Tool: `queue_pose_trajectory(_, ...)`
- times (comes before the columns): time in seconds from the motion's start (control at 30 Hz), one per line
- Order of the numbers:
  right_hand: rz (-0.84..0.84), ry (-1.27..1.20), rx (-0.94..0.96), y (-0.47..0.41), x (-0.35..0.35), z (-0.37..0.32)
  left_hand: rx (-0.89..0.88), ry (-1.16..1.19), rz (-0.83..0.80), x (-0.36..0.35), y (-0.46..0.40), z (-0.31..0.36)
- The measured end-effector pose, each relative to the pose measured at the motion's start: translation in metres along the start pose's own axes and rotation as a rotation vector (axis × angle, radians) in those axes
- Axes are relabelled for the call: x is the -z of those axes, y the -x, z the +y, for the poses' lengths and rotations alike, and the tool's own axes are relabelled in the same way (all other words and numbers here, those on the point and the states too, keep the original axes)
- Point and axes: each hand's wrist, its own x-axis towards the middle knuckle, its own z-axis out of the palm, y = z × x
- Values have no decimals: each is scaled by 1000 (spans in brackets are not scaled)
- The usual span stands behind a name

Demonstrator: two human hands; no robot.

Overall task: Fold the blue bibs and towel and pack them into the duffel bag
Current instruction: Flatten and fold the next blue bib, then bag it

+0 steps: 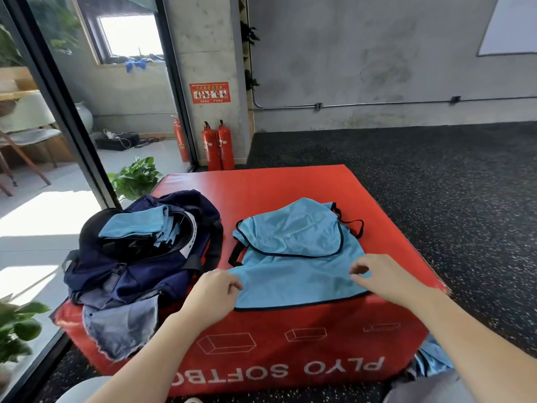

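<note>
A light blue bib (296, 251) with black trim lies on the red soft box (290, 181), its upper part folded down over itself. My left hand (215, 292) pinches the bib's near left edge. My right hand (380, 274) pinches the cloth near its right side. Left of the bib sits the open navy duffel bag (139, 269), with folded blue bibs (136, 225) stacked in its opening. More blue cloth (433, 359) hangs low at the box's right front corner.
A grey-blue cloth (122, 327) droops over the box's left front corner under the bag. Potted plants (136, 175) stand behind and to the left. Two red fire extinguishers (218, 146) stand against the pillar. Dark speckled floor surrounds the box.
</note>
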Motion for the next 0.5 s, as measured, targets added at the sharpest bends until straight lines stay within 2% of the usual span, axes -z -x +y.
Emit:
queue_pose_trajectory(0.33, 104, -76, 197, -80, -38, -41, -135, 8, 21, -31, -73, 33)
queue_pose_trajectory(0.5, 43, -11, 299, -113, -55, -53, -136, -16, -28, -41, -113, 31)
